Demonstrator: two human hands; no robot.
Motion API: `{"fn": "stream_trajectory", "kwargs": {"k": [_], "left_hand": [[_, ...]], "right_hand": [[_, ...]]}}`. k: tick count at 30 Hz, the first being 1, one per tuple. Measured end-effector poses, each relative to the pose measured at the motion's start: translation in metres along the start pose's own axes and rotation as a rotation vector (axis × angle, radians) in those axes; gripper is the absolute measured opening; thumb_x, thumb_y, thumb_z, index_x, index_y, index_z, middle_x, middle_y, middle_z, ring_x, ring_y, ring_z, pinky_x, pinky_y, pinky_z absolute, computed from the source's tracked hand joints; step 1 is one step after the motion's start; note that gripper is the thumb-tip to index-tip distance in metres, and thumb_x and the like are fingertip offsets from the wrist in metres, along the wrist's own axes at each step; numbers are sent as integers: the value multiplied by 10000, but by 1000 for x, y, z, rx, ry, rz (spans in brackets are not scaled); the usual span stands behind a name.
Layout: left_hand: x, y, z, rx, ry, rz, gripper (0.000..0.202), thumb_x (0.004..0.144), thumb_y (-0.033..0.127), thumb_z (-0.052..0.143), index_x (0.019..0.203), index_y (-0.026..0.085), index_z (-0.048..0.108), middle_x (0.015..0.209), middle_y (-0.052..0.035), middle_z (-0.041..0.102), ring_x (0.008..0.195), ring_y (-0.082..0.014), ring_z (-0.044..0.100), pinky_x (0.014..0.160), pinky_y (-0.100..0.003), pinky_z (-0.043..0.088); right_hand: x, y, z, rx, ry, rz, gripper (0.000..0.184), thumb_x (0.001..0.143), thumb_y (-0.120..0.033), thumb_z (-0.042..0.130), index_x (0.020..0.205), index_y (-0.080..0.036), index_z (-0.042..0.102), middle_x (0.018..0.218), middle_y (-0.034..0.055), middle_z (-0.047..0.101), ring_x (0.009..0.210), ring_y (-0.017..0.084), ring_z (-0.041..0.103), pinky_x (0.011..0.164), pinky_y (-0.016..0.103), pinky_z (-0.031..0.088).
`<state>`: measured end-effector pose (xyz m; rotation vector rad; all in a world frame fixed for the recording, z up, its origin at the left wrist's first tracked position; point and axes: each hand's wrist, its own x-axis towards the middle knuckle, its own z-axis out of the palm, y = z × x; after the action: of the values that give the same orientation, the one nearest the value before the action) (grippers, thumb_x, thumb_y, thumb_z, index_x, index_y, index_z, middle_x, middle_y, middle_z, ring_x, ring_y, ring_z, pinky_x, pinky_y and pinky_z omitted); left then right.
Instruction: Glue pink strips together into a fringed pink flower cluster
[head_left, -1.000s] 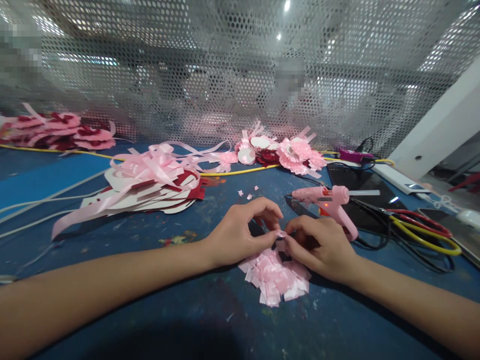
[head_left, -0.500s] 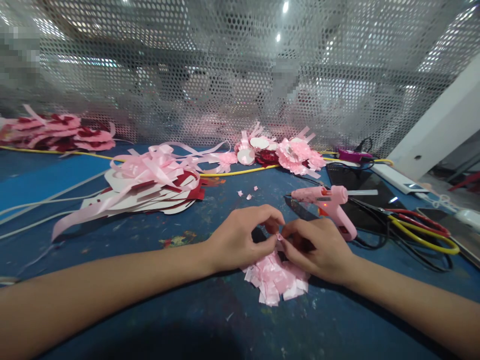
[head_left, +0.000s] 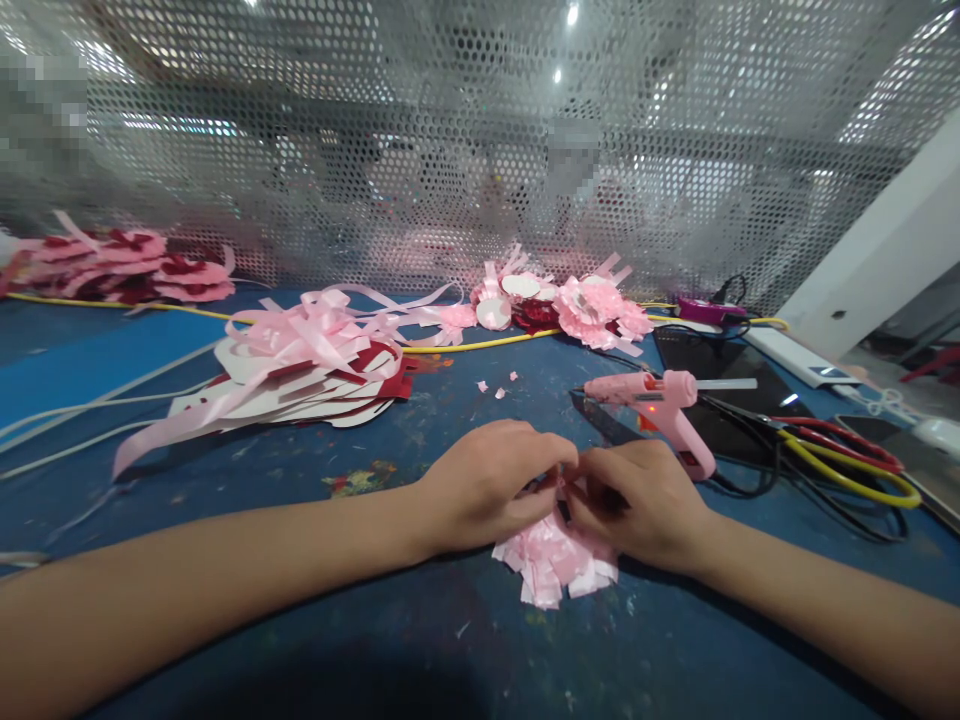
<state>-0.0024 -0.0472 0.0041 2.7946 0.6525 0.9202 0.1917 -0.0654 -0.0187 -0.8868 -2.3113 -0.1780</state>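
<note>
Ribbon (head_left: 560, 483): left hand (head_left: 491, 490) and right hand (head_left: 645, 498) pinch it, well inside the worktop (head_left: 360, 630) far edge; I advise light, even fingertip pressure.

The ribbon rosette (head_left: 553, 565) lies toward the middle of the near edge of the worktop (head_left: 360, 640), with the left hand (head_left: 491, 485) and right hand (head_left: 649, 500) meeting just behind it, a ribbon piece (head_left: 560, 482) between their fingertips. Loose scraps (head_left: 500, 393) lie behind the left hand. Left of these sits a card stack (head_left: 322, 403), a ribbon heap (head_left: 304, 335) on top. Behind the right hand is the glue gun (head_left: 637, 388), with a flat panel (head_left: 705, 355) to its right and scissors (head_left: 784, 434) farther toward the right edge. Along the far edge, before the mesh screen (head_left: 420, 150), one decoration pile (head_left: 127, 268) lies at the left corner, another (head_left: 596, 308) past the middle
</note>
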Motion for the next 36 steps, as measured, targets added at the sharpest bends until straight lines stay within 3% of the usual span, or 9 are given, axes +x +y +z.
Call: {"fn": "stream_trajectory", "kwargs": {"k": [10, 14, 20, 25, 29, 32, 36], "left_hand": [[-1, 5, -4, 13, -32, 22, 80, 794, 122, 508, 837, 186, 531, 671, 25, 604, 632, -110, 533, 605, -202, 410], [0, 5, -6, 2, -70, 28, 77, 797, 119, 492, 799, 192, 514, 657, 33, 589, 608, -104, 515, 595, -200, 400], [-2, 6, -5, -20, -37, 2, 71, 800, 125, 504, 778, 191, 518, 645, 35, 588, 602, -99, 521, 578, -200, 402], [0, 5, -4, -178, 89, -127, 83, 773, 108, 578, 812, 177, 556, 726, 23, 640, 654, -88, 592, 637, -191, 468], [5, 4, -5, -258, 184, -237, 105, 745, 77, 604, 794, 163, 569, 746, 15, 644, 674, -78, 608, 677, -182, 495], [6, 4, -6, -256, 191, -261, 99, 748, 85, 598, 795, 165, 566, 738, 18, 641, 667, -81, 607, 678, -196, 507], [6, 5, -5, -242, 158, -250, 111, 741, 78, 586, 805, 164, 562, 739, 16, 638, 661, -84, 609, 659, -199, 511]], "right_hand": [[-4, -1, 0, -52, 19, -114, 163, 822, -184, 493, 664, -182, 531, 463, -50, 515, 386, 89, 414, 440, 275, 242], [-6, -1, 0, -63, 10, -123, 146, 817, -174, 486, 681, -187, 537, 470, -48, 516, 397, 92, 408, 442, 278, 228], [-4, -1, -1, -32, 14, -116, 115, 818, -188, 492, 717, -181, 546, 480, -48, 532, 400, 91, 436, 438, 271, 242], [0, -2, -4, 85, 18, 47, 50, 800, -215, 543, 835, -180, 538, 477, -72, 529, 392, 82, 475, 425, 237, 294], [3, -1, -5, 342, -17, 292, 357, 766, -235, 622, 1075, -190, 451, 637, -67, 570, 434, 56, 477, 397, 179, 338], [4, -1, -6, 423, 28, 331, 368, 753, -206, 633, 1068, -209, 443, 791, -27, 606, 462, 44, 464, 392, 167, 347], [5, -2, -8, 401, 32, 304, 204, 758, -191, 612, 940, -204, 521, 680, -46, 572, 454, 50, 459, 410, 171, 354]]}}
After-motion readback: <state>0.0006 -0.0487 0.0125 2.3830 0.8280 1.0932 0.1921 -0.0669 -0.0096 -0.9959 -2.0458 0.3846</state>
